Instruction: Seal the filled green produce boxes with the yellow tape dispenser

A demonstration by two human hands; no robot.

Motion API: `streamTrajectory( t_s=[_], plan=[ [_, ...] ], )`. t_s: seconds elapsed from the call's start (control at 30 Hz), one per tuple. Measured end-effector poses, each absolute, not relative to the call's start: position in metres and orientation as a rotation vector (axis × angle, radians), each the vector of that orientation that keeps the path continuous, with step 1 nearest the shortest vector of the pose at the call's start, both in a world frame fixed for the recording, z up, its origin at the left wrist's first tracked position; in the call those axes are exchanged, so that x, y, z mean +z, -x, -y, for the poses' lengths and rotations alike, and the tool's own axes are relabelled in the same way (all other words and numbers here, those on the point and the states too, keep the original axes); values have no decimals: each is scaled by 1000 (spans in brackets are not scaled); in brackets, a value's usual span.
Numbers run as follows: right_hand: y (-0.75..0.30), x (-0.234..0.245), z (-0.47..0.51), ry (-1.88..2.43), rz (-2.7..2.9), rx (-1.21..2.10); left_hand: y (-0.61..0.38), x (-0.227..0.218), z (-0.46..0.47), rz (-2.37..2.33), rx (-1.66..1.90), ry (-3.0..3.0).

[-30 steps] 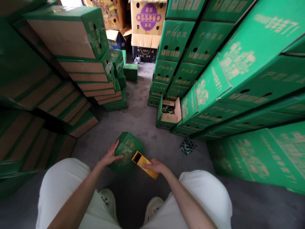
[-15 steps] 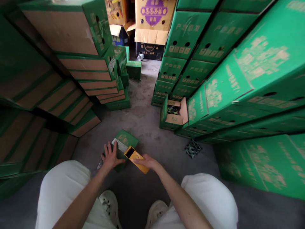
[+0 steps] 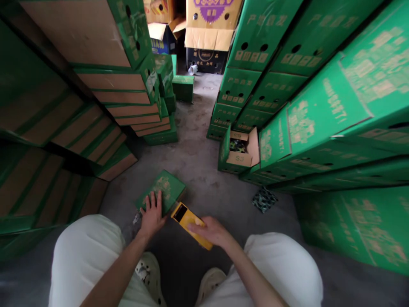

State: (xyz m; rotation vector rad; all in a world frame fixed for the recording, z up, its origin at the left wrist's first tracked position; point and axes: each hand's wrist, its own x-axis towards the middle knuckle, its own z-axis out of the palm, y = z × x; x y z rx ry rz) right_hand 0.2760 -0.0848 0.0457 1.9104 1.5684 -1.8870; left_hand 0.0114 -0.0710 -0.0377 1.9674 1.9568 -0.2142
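Observation:
I am crouched on a grey concrete floor between stacks of green cartons. My left hand (image 3: pixel 152 215) lies flat, fingers spread, on a small green box (image 3: pixel 166 189) that rests on the floor. My right hand (image 3: pixel 209 230) grips a flat yellow tool with a dark window, the yellow device (image 3: pixel 188 219), just right of the box and close to its near corner. My white trousers and pale shoes fill the bottom of the view.
Tall stacks of green cartons (image 3: pixel 319 98) wall the right side, and stacked flat cartons (image 3: pixel 96 85) the left. An open carton marked S3 (image 3: pixel 238 151) sits on the floor ahead right. A dark patterned packet (image 3: pixel 264 199) lies near it. A narrow floor aisle (image 3: pixel 194 128) runs ahead.
The small green box was tipped up in my left hand a second ago; now it lies flat on the floor under my spread hand. The right hand with the yellow device stayed beside it.

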Motion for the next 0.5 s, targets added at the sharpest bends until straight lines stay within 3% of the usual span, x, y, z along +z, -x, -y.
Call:
streamTrajectory(
  t_s=[0.1, 0.3, 0.5],
  plan=[
    [-301, 54, 103, -1959, -1567, -1837, 15, -29, 49, -1876, -237, -1921],
    [-293, 49, 96, -1850, -1379, -2246, 75, -17, -5, -1586, -248, -1875],
    [-252, 28, 57, -1862, -1687, -1979, 122, -13, -43, -1285, -29, -1703]
  ],
)
